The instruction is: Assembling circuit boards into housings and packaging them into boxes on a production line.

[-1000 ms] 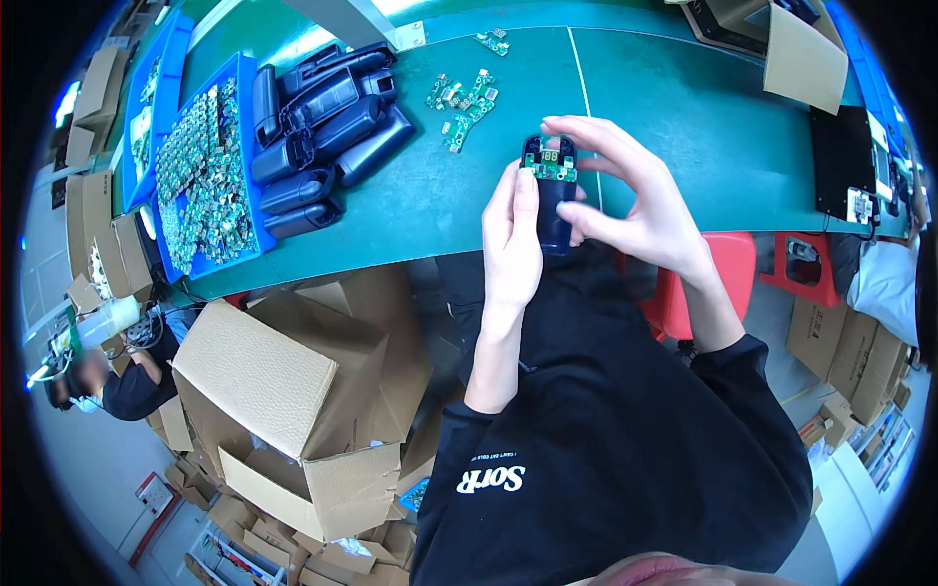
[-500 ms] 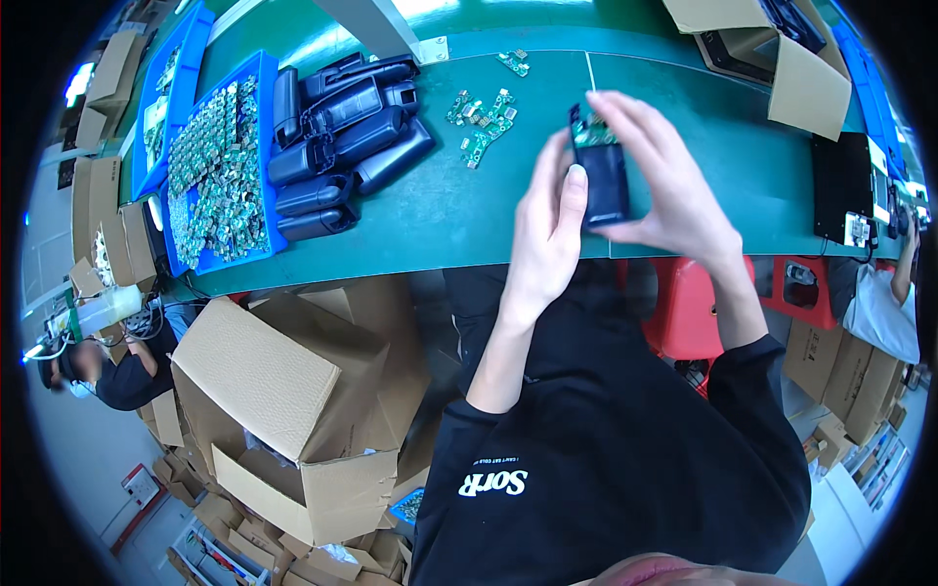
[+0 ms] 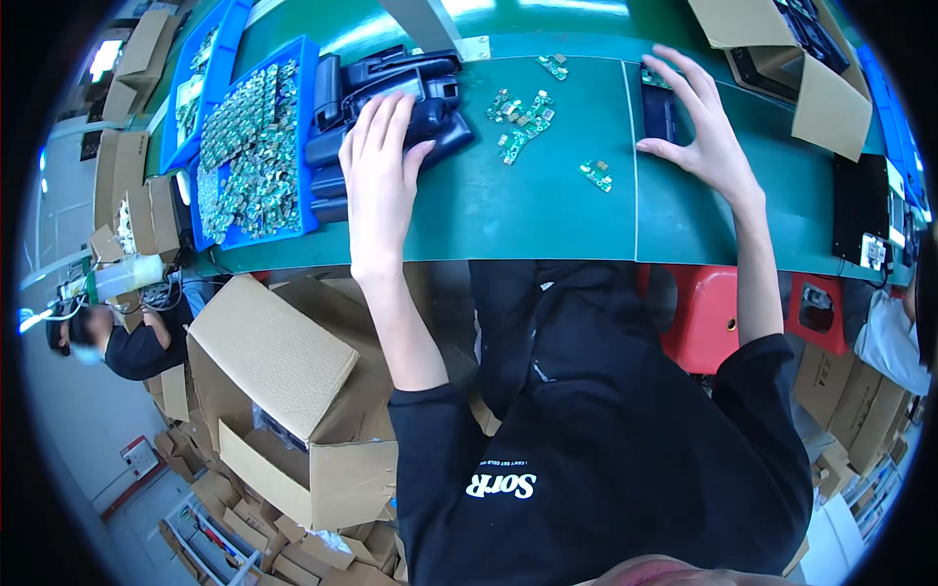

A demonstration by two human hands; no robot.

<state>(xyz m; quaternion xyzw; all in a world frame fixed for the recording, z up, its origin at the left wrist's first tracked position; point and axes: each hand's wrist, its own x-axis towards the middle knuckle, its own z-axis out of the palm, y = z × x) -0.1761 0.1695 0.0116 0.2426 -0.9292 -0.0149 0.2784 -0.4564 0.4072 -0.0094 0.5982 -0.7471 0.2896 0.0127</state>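
My left hand (image 3: 383,161) lies over a pile of black plastic housings (image 3: 430,122) at the left, its fingers stretched out and thumb apart. Whether it touches a housing is hard to see. At the right, my right hand (image 3: 703,137) spans a flat black case (image 3: 659,115) lengthwise, thumb at its near end and fingers at its far end. A bit of green circuit board (image 3: 653,78) shows at the far end of that case. Between my hands, several loose green circuit boards (image 3: 528,122) lie on the green table, with a single small board (image 3: 596,176) nearer to me.
Left of the housings stands a blue tray (image 3: 311,73) full of small green boards, with another blue tray (image 3: 227,44) beside it. An open carton (image 3: 831,103) with black parts sits at the far right. Below the table edge are cartons (image 3: 283,352) and a red stool (image 3: 705,317).
My left hand has left the black case and moved left to the housings. My right hand and the case have shifted right and farther away. A small loose board now shows on the table.
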